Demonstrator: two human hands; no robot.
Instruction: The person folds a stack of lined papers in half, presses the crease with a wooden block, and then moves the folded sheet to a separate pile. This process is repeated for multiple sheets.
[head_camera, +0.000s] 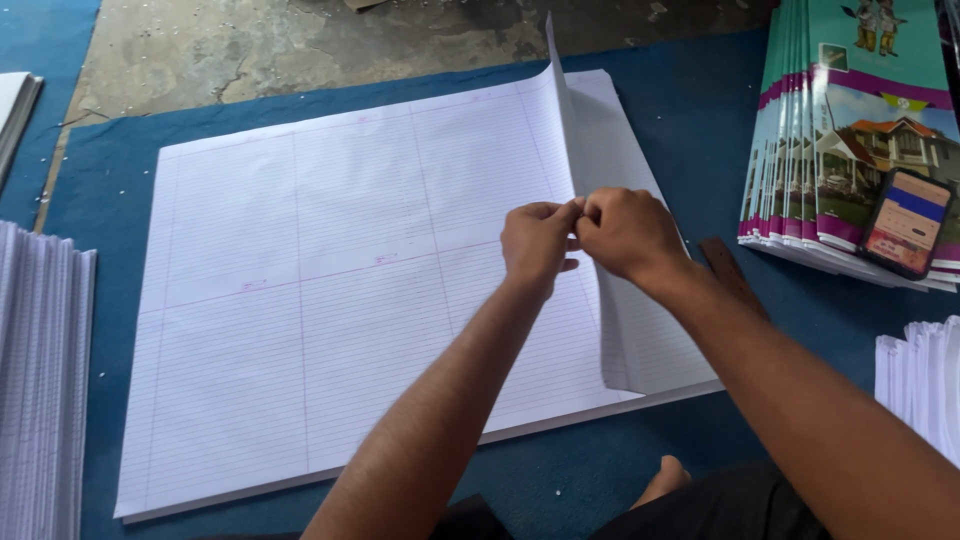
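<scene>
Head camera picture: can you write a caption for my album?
Both hands, left and right, pinch the lifted edge of a big ruled sheet.

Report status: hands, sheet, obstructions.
Left hand and right hand both pinching raised edge of top ruled sheet. Sheet stack flat on blue mat. Nothing in the way.

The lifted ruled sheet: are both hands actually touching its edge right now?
Touching. The head view shows the left hand and right hand pinching the raised fold of the ruled sheet between their fingertips, with no gap at the paper edge.
</scene>
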